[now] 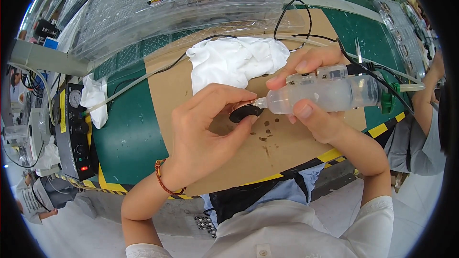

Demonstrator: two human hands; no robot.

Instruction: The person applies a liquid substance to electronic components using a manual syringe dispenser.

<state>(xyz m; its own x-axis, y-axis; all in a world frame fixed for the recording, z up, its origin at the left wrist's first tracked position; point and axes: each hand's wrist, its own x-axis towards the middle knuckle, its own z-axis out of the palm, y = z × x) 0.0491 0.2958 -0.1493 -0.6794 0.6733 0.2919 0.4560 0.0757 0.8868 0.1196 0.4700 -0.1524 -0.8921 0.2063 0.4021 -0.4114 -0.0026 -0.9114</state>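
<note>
Between the thumb and fingers of my left hand (205, 126) is a small round watch case (245, 112), its black face tilted up and a copper-coloured edge showing behind. My right hand (318, 114) is wrapped round a clear dispensing syringe (318, 96) filled with a whitish, translucent fluid. The syringe lies nearly level, and its tip meets the rim of the watch case; whether they touch I cannot tell. A green cap (387, 99) closes its back end, with an air tube and a black cable leading off. Below the watch case, dark spots (266, 134) mark the brown cardboard.
A crumpled white cloth (236, 62) lies on the cardboard sheet (167, 110). Stacked clear trays (191, 12) with round watch parts stand at the back. A black dispenser controller (75, 131) with a gauge is at left. Tweezers (358, 50) lie at right; co-workers sit beyond.
</note>
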